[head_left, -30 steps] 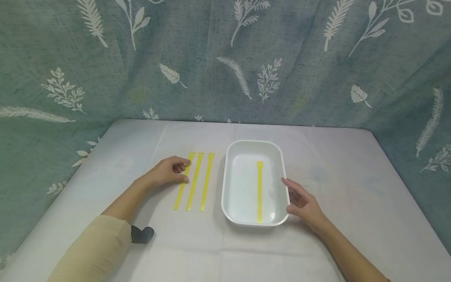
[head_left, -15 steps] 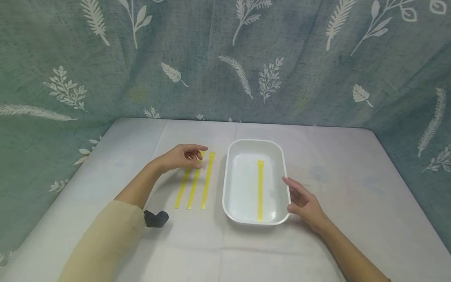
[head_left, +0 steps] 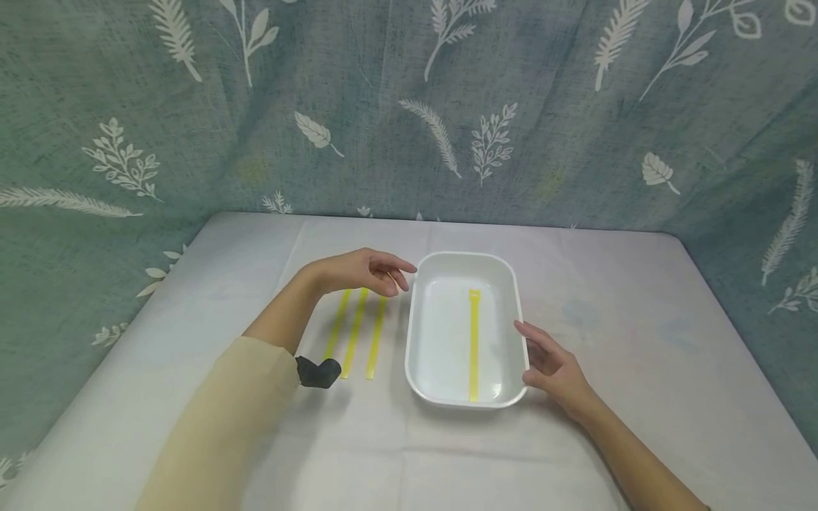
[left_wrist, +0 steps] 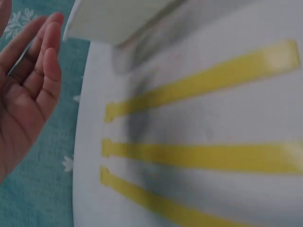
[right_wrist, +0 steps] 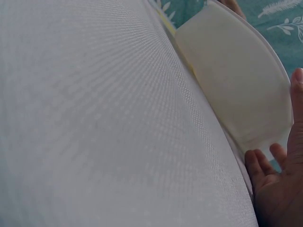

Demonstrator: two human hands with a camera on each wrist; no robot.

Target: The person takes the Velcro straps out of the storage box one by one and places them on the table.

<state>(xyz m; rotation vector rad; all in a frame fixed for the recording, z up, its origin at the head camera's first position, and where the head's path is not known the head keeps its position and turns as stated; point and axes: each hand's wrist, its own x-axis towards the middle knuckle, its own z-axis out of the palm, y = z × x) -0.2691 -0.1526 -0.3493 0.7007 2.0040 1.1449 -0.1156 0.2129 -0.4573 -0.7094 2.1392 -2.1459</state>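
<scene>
In the head view a deep white tray [head_left: 422, 333] stands on the table, a yellow cable strap [head_left: 474, 348] with a slotted head lying lengthwise inside. Left of it, more yellow straps [head_left: 354, 333] lie side by side on the cloth; my left hand hides their upper ends. The left hand [head_left: 367, 272] hovers above them, fingers loosely bent and holding nothing, fingertips beside the tray's upper left rim. In the left wrist view all the straps' slotted heads [left_wrist: 110, 111] show. My right hand [head_left: 556, 372] rests against the tray's right side, fingers and thumb spread along its wall and rim.
A white cloth [head_left: 460, 461] covers the table. A blue-green leaf-patterned curtain [head_left: 358, 163] hangs behind and at both sides. A black device [head_left: 318, 372] sticks out from the left sleeve over the straps' lower ends.
My left hand has moved right and away from me, from the leftmost strap across the others to the tray's left rim. The straps and the right hand have stayed in place.
</scene>
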